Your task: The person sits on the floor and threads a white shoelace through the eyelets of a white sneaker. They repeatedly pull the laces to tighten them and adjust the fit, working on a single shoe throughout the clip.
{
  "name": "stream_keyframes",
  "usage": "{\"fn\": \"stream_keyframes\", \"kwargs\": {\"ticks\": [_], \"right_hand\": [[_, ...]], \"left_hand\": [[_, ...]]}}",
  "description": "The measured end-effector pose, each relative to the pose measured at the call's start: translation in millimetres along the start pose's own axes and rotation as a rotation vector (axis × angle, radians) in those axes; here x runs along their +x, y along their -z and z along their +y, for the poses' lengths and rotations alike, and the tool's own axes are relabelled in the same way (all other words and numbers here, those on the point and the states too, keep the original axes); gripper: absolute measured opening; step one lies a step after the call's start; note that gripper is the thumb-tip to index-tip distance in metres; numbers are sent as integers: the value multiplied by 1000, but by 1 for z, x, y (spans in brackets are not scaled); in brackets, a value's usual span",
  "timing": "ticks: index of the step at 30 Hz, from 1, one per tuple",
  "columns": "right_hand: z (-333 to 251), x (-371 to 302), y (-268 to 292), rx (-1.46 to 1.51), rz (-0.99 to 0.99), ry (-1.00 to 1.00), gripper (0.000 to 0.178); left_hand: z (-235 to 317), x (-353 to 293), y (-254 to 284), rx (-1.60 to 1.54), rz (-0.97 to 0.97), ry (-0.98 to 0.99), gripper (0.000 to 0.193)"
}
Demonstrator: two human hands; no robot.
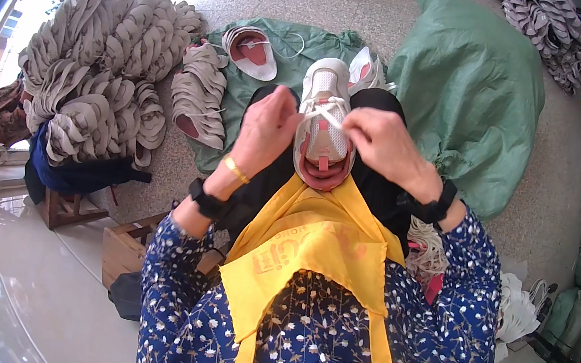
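Observation:
A white and pink sneaker (320, 78) rests between my knees, toe pointing away and its pink-lined opening toward me. Its white shoelace (323, 115) crosses over the tongue. At the left of the shoe, my left hand (267, 126) is closed in a pinch on one lace end. My right hand (384, 146) pinches the other end on the right side. The fingertips partly hide the lace ends. A yellow apron (309, 236) covers my lap just below the heel.
Loose shoe uppers (250, 55) and a stacked row of uppers (200, 94) lie on a green sheet (295, 42). Big bundles of grey uppers (113, 45) are piled left above a wooden stool (67, 209). A full green sack (470, 95) stands at the right.

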State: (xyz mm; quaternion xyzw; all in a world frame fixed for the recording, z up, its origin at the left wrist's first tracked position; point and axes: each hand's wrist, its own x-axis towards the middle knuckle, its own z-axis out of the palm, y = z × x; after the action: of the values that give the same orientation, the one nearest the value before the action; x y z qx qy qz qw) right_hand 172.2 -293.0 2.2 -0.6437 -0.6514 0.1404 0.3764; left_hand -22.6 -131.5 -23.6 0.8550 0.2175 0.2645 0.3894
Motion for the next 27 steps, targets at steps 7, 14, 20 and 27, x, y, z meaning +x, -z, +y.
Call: {"fn": "stream_keyframes", "kwargs": {"ticks": [7,14,20,27], "right_hand": [[-15,-4,-9,142,18,-173,9],[13,22,-15,-50,186,-186,11],[20,32,-25,-129,176,-138,12],[12,34,-26,-122,198,-133,10]], "left_hand": [[-8,23,-21,139,-61,-61,17],[-9,25,-27,246,-80,-82,11],[-15,26,-28,-17,39,-73,8],[-27,32,-20,-190,-210,179,15]]}}
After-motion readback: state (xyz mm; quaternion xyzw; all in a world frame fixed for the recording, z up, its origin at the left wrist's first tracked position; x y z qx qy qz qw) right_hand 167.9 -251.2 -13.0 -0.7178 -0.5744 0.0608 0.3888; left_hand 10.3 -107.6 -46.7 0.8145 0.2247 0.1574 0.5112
